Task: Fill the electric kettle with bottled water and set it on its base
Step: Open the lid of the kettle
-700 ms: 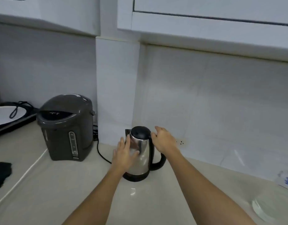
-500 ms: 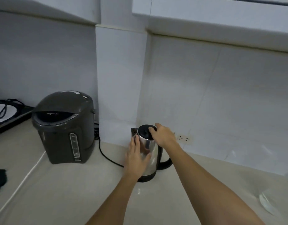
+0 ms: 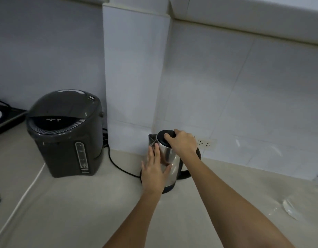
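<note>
A steel electric kettle [image 3: 170, 158] with a black lid [image 3: 162, 136] and black handle stands upright on its dark base [image 3: 168, 189], against the tiled wall at the counter's back. My left hand [image 3: 153, 171] lies flat against the kettle's left side, fingers pointing up. My right hand [image 3: 181, 142] rests on top of it, fingers curled over the lid's rear edge. The lid looks closed. No water bottle is clearly in view.
A dark grey hot-water dispenser [image 3: 65, 133] stands to the left, its black cord [image 3: 118, 166] trailing to the kettle's base. A wall socket [image 3: 206, 144] sits right of the kettle. Something clear and glassy [image 3: 292, 208] lies at the right counter edge. A black tray [image 3: 6, 119] is far left.
My view has shifted, so the kettle sits further right in frame. My left hand stays flat on the kettle's side; my right hand has curled further over the lid.
</note>
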Action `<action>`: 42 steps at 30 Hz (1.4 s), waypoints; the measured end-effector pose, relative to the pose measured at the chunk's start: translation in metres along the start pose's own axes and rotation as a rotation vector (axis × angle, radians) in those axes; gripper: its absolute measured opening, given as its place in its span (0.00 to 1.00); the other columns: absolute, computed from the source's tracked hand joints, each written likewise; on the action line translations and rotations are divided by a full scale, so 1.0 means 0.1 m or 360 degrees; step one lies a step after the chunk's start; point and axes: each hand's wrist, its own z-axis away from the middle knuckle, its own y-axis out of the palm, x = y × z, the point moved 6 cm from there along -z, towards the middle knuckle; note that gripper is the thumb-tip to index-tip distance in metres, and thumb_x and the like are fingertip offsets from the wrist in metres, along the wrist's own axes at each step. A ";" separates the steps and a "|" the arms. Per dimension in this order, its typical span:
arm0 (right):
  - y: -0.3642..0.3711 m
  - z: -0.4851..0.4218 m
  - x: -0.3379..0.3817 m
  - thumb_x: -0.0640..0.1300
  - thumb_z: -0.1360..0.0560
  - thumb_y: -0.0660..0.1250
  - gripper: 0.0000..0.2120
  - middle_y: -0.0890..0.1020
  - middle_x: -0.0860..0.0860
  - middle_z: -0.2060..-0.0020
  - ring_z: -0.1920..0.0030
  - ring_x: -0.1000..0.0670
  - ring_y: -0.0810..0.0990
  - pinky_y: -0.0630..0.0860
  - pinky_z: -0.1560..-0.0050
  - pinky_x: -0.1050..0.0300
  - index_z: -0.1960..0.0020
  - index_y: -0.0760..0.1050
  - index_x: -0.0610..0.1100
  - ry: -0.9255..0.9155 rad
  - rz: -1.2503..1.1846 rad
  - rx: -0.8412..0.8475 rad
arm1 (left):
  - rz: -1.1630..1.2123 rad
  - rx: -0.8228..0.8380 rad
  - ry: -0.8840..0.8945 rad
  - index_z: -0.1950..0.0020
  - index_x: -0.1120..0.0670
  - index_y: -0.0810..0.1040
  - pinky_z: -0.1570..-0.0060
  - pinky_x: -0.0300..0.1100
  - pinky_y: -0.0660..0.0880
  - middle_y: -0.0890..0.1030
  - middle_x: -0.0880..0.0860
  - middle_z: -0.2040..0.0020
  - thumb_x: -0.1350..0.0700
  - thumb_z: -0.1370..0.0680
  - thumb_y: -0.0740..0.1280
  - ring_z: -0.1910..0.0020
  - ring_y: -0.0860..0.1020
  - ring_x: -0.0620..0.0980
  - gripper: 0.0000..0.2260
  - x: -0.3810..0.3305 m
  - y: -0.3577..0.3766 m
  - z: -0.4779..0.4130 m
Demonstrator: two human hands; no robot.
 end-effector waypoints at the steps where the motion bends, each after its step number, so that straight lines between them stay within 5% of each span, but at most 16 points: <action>1: 0.01 -0.01 0.01 0.60 0.28 0.59 0.20 0.80 0.46 0.64 0.61 0.44 0.76 0.70 0.62 0.56 0.53 0.76 0.44 0.0003 0.0001 -0.0004 | -0.0003 -0.0005 0.0005 0.27 0.48 0.30 0.24 0.51 0.54 0.42 0.49 0.20 0.35 0.22 0.55 0.21 0.45 0.47 0.40 0.00 0.00 0.01; 8: -0.01 -0.08 0.11 0.53 0.29 0.58 0.13 0.72 0.49 0.73 0.67 0.46 0.74 0.65 0.70 0.58 0.61 0.73 0.42 -0.0093 0.0142 0.0036 | -0.0080 -0.0033 0.0027 0.25 0.50 0.31 0.24 0.52 0.54 0.44 0.51 0.19 0.36 0.21 0.55 0.21 0.48 0.48 0.39 0.00 0.00 0.02; 14: -0.09 -0.12 0.16 0.50 0.28 0.57 0.13 0.77 0.46 0.66 0.62 0.43 0.76 0.68 0.64 0.56 0.55 0.75 0.42 -0.0217 0.0172 0.0138 | -0.0069 0.0003 0.0028 0.26 0.49 0.30 0.24 0.53 0.52 0.45 0.52 0.19 0.37 0.21 0.56 0.21 0.48 0.48 0.40 0.00 -0.01 0.03; 18: -0.22 -0.18 0.04 0.50 0.25 0.58 0.18 0.80 0.42 0.54 0.56 0.43 0.74 0.69 0.58 0.55 0.39 0.74 0.45 -0.0136 -0.0192 0.0172 | -0.0108 0.0011 0.0050 0.26 0.49 0.30 0.25 0.53 0.54 0.47 0.53 0.19 0.36 0.23 0.57 0.21 0.51 0.49 0.42 0.02 -0.05 0.01; 22: -0.33 -0.17 -0.15 0.47 0.23 0.53 0.20 0.78 0.41 0.48 0.50 0.41 0.76 0.73 0.50 0.51 0.35 0.70 0.44 -0.0050 -0.0654 0.0173 | -0.0090 0.0048 0.0073 0.26 0.49 0.29 0.26 0.53 0.57 0.48 0.53 0.19 0.36 0.23 0.59 0.21 0.54 0.51 0.43 0.03 -0.07 -0.01; 27: -0.34 -0.05 -0.60 0.44 0.19 0.45 0.19 0.78 0.42 0.42 0.43 0.45 0.79 0.74 0.38 0.48 0.33 0.67 0.43 0.0029 -0.1155 0.0179 | 0.0041 0.0100 0.0086 0.22 0.49 0.35 0.26 0.51 0.61 0.48 0.53 0.19 0.38 0.23 0.62 0.22 0.56 0.51 0.43 0.04 -0.09 -0.02; 30: -0.28 0.09 -0.83 0.46 0.17 0.44 0.19 0.80 0.46 0.42 0.47 0.55 0.80 0.74 0.46 0.61 0.34 0.69 0.45 0.0083 -0.1421 0.0215 | 0.0104 0.0086 0.0091 0.22 0.48 0.37 0.27 0.51 0.63 0.49 0.51 0.19 0.38 0.24 0.63 0.22 0.58 0.51 0.43 0.05 -0.10 0.01; 35: -0.04 0.31 -1.02 0.51 0.17 0.46 0.18 0.83 0.54 0.45 0.43 0.60 0.78 0.71 0.39 0.51 0.43 0.75 0.56 0.0206 -0.1681 0.0266 | 0.0217 0.0061 0.0074 0.22 0.44 0.39 0.28 0.51 0.65 0.51 0.50 0.20 0.38 0.25 0.66 0.25 0.64 0.52 0.43 0.08 -0.13 0.02; 38: 0.04 0.37 -1.03 0.56 0.19 0.48 0.19 0.83 0.58 0.47 0.44 0.61 0.78 0.72 0.44 0.56 0.46 0.78 0.58 0.0254 -0.1685 0.0237 | 0.0317 0.0100 0.0075 0.24 0.41 0.37 0.28 0.53 0.64 0.50 0.52 0.19 0.40 0.26 0.69 0.23 0.61 0.54 0.45 0.10 -0.14 0.00; 42: 0.22 0.39 -1.15 0.40 0.22 0.58 0.15 0.80 0.49 0.49 0.47 0.47 0.77 0.72 0.48 0.55 0.37 0.72 0.47 0.0298 -0.1225 0.0239 | 0.0555 0.0195 -0.0156 0.21 0.49 0.37 0.26 0.56 0.61 0.45 0.53 0.19 0.38 0.31 0.73 0.22 0.55 0.57 0.53 0.25 -0.06 -0.05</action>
